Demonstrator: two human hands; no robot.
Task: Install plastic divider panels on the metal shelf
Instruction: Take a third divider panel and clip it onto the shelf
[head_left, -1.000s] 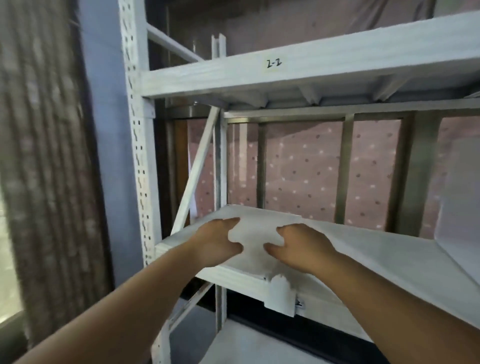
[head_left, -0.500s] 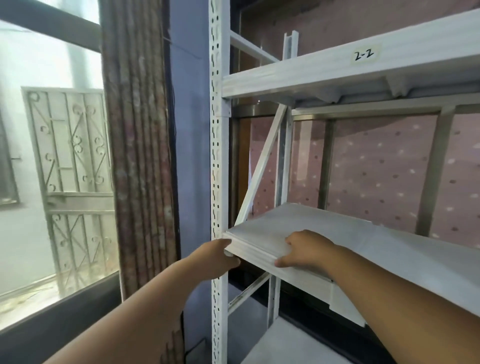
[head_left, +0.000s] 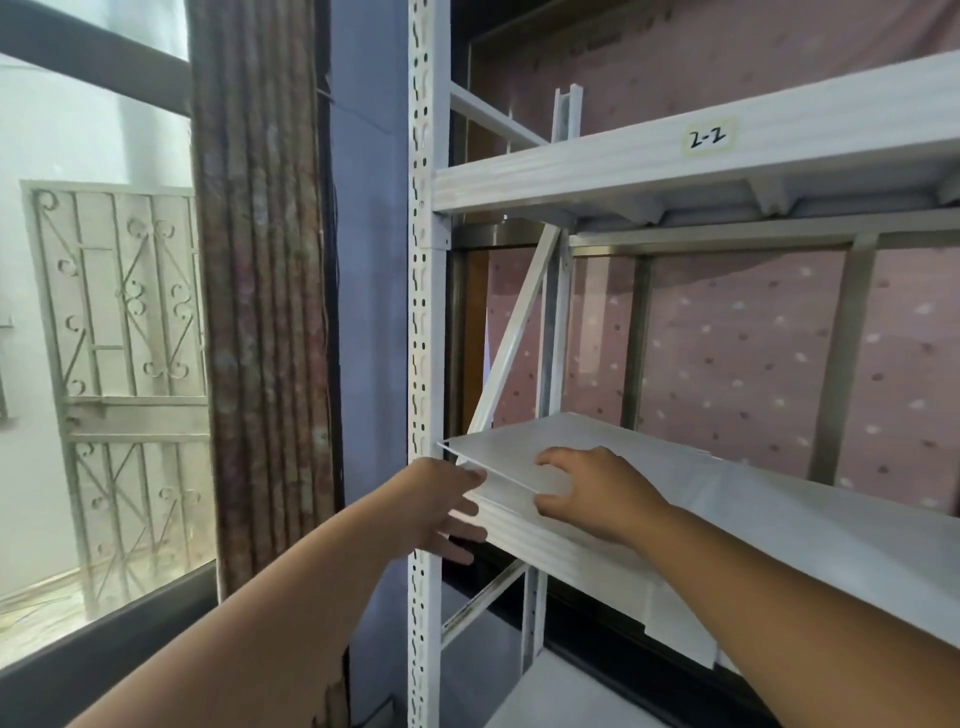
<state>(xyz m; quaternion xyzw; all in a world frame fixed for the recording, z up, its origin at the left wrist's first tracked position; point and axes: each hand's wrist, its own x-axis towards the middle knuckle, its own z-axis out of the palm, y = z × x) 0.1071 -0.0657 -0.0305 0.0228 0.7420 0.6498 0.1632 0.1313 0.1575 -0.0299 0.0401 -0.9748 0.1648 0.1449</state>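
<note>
A thin white plastic panel (head_left: 524, 447) lies flat on the middle level of the white metal shelf (head_left: 582, 551), its left front corner lifted a little off the layer beneath. My right hand (head_left: 592, 491) curls over the panel's front edge, fingers on top and thumb below. At the shelf's left front corner my left hand (head_left: 441, 512) has its fingertips at the panel's lifted corner and the other fingers spread under the shelf beam. Whether the left hand grips the panel is unclear.
A perforated white upright (head_left: 425, 312) stands just behind my left hand. The upper shelf beam carries a label "2-2" (head_left: 707, 137). A diagonal brace (head_left: 511, 343) crosses the shelf's left end. A patterned curtain (head_left: 260, 291) and a window with a metal grille (head_left: 119, 364) are to the left.
The view has swung left and closer. The panel's left front corner has lifted off the shelf; my right hand has shifted onto its front edge, and my left hand's fingers have spread.
</note>
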